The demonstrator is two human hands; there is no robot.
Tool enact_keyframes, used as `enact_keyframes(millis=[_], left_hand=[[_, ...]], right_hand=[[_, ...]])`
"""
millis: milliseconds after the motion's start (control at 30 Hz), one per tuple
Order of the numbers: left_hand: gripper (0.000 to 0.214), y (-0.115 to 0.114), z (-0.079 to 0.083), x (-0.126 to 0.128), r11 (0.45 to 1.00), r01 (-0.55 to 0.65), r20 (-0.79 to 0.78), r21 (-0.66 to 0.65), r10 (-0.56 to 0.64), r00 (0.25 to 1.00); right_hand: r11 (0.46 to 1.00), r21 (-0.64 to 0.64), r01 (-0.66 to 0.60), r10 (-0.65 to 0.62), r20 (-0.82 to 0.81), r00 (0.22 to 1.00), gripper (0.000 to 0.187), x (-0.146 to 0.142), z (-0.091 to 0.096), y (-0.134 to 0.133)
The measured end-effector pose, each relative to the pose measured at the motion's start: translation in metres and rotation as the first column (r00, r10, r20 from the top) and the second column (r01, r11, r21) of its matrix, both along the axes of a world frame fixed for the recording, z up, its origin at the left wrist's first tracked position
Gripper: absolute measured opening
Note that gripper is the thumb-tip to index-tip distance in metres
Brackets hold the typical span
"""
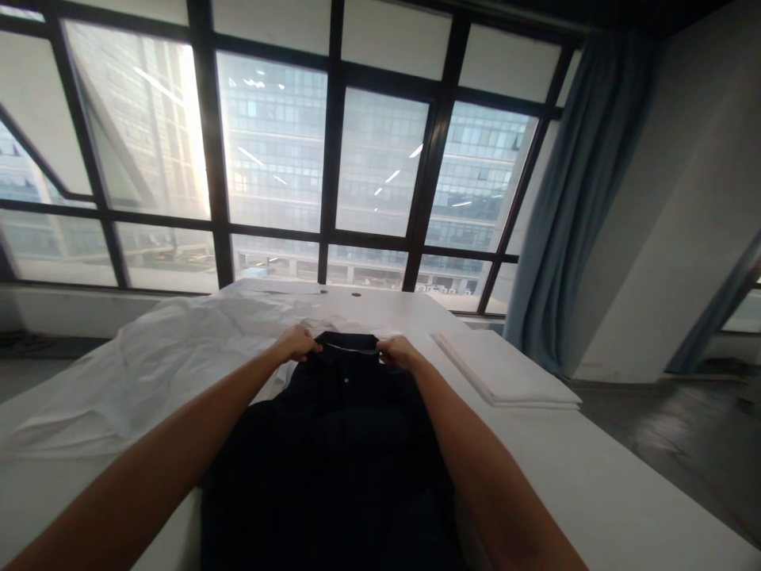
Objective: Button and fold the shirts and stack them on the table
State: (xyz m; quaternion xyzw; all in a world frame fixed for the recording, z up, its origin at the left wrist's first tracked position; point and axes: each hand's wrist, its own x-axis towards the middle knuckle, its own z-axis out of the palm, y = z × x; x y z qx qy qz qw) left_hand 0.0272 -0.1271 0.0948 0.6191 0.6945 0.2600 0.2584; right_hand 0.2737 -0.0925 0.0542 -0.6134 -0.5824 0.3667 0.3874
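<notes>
A dark navy or black shirt with a collar and a small light button lies spread toward me in the middle of the view. My left hand pinches the left end of its collar, while my right hand grips the right end. Between my hands the collar is stretched wide, showing a thin pale line inside the neck. Both arms reach forward along the shirt's sides. The lower part of the garment runs out of the bottom of the view, and its sleeves are hard to make out in the dark cloth.
Crumpled white fabric covers the left side of the white table. A folded white cloth stack lies at the right. Beyond the table stand large black-framed windows and a blue curtain.
</notes>
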Motion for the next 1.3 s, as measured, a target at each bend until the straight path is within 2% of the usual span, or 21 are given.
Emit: enact_keyframes(millis=[67,133,200,233,300,367,433,500,600,667,767,833,900,933,1033,1100,1200,1233,1300], left_hand=[[0.022,-0.001,0.0,-0.004,1.0,0.011,0.153,-0.025,-0.007,0.988],[0.021,-0.002,-0.004,-0.007,0.998,0.065,0.353,-0.001,-0.061,0.934],[0.017,-0.002,-0.009,-0.01,0.99,0.092,0.498,0.108,-0.134,0.857],[0.015,-0.002,-0.011,-0.012,0.977,0.099,0.509,0.188,-0.183,0.841],[0.014,-0.003,-0.015,-0.014,0.921,0.149,0.381,0.359,-0.291,0.878],[0.021,-0.005,-0.017,-0.014,0.829,0.273,0.142,0.487,-0.384,0.912],[0.027,-0.006,-0.016,-0.013,0.749,0.384,-0.029,0.54,-0.439,0.898],[0.031,-0.007,-0.016,-0.012,0.738,0.418,-0.044,0.529,-0.468,0.883],[0.027,-0.01,-0.016,-0.011,0.776,0.388,0.082,0.497,-0.488,0.869],[0.026,-0.013,-0.016,-0.011,0.773,0.412,0.109,0.483,-0.52,0.847],[0.035,-0.022,-0.018,-0.008,0.722,0.516,-0.043,0.46,-0.563,0.825],[0.044,-0.026,-0.019,-0.004,0.701,0.534,-0.203,0.473,-0.503,0.84],[0.046,-0.027,-0.021,-0.003,0.72,0.486,-0.297,0.495,-0.385,0.874],[0.045,-0.025,-0.022,-0.003,0.75,0.44,-0.297,0.494,-0.33,0.896],[0.043,-0.018,-0.024,-0.003,0.885,0.239,-0.122,0.399,-0.207,0.971],[0.044,-0.017,-0.025,-0.001,0.931,0.151,-0.015,0.332,-0.155,0.988],[0.037,-0.022,-0.021,0.003,0.913,0.169,-0.089,0.372,-0.146,0.985],[0.032,-0.022,-0.018,0.003,0.924,0.179,-0.119,0.338,-0.146,0.982],[0.026,-0.017,-0.008,0.003,0.978,0.16,-0.071,0.135,-0.152,0.986]], right_hand=[[0.997,0.062,0.042,-0.044,0.033,0.998,0.014,0.003,0.007,-0.007],[0.971,0.222,0.09,-0.108,0.072,0.991,0.01,0.004,0.012,-0.016],[0.926,0.371,0.069,-0.103,0.073,0.992,0.009,0.003,0.012,-0.024],[0.916,0.4,0.045,-0.069,0.047,0.996,0.009,0.002,0.012,-0.027],[0.947,0.322,-0.002,0.025,-0.065,0.998,0.013,-0.001,0.009,-0.031],[0.991,0.129,-0.035,0.059,-0.186,0.981,0.023,-0.004,0.007,-0.031],[0.995,-0.062,-0.077,0.06,-0.235,0.97,0.025,-0.004,0.007,-0.03],[0.981,-0.165,-0.101,0.065,-0.208,0.976,0.021,-0.002,0.008,-0.027],[0.988,-0.14,-0.06,0.06,-0.005,0.998,0.015,0.004,0.008,-0.026],[0.996,-0.09,-0.028,0.041,0.138,0.99,0.014,0.006,0.007,-0.029],[0.997,0.077,-0.007,-0.02,0.334,0.942,0.013,0.004,0.005,-0.04],[0.977,0.205,-0.06,-0.041,0.457,0.888,0.023,-0.001,0.005,-0.047],[0.959,0.253,-0.125,-0.014,0.486,0.874,0.025,-0.004,0.005,-0.05],[0.958,0.251,-0.136,0.004,0.464,0.886,0.023,-0.005,0.005,-0.05],[0.965,0.258,-0.037,-0.061,0.363,0.93,0.022,-0.006,0.009,-0.048],[0.945,0.323,0.043,-0.175,0.392,0.903,0.021,-0.008,0.011,-0.05],[0.919,0.392,0.028,-0.248,0.522,0.816,0.019,-0.013,0.014,-0.055],[0.932,0.363,0.017,-0.223,0.536,0.814,0.017,-0.014,0.015,-0.054],[0.977,0.212,0.011,-0.109,0.455,0.884,0.009,-0.013,0.017,-0.045]])
